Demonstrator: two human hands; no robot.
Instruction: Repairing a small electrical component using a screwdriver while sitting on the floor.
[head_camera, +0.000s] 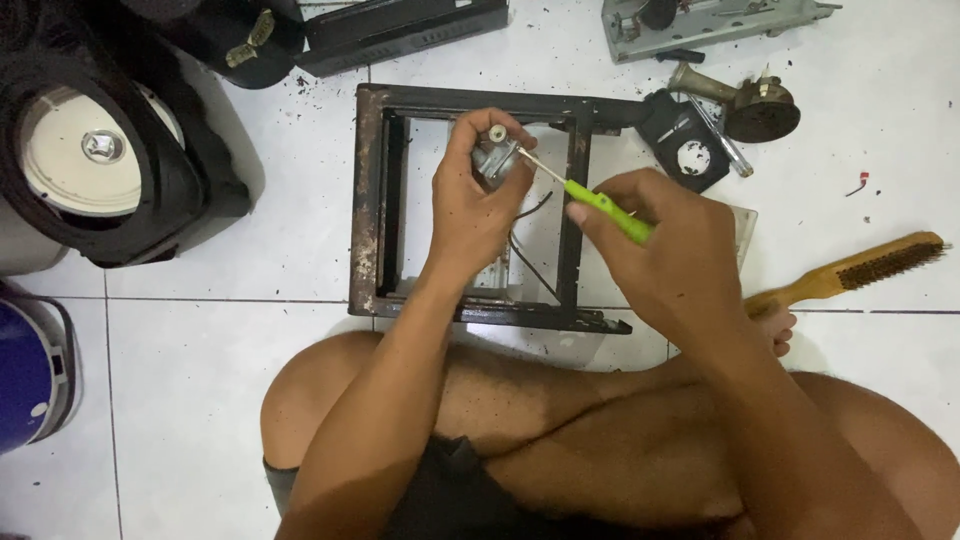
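Sitting cross-legged on the white tiled floor (200, 400), we clench our right hand (680, 250) around a green-handled screwdriver (600, 205), its tip against a small grey metal part (493, 155) gripped in our left hand (475, 195). Both hover over the rusty black frame (368, 200). Right of the frame lies a wire brush (860, 272); left of it, a black speaker (100, 150).

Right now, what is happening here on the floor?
A person sits cross-legged on the white tiled floor. The left hand holds a small grey metal part above a rusty metal frame. The right hand holds a green-handled screwdriver with its tip at that part. A wire brush lies on the right, and other dismantled pieces lie near the top of the view.
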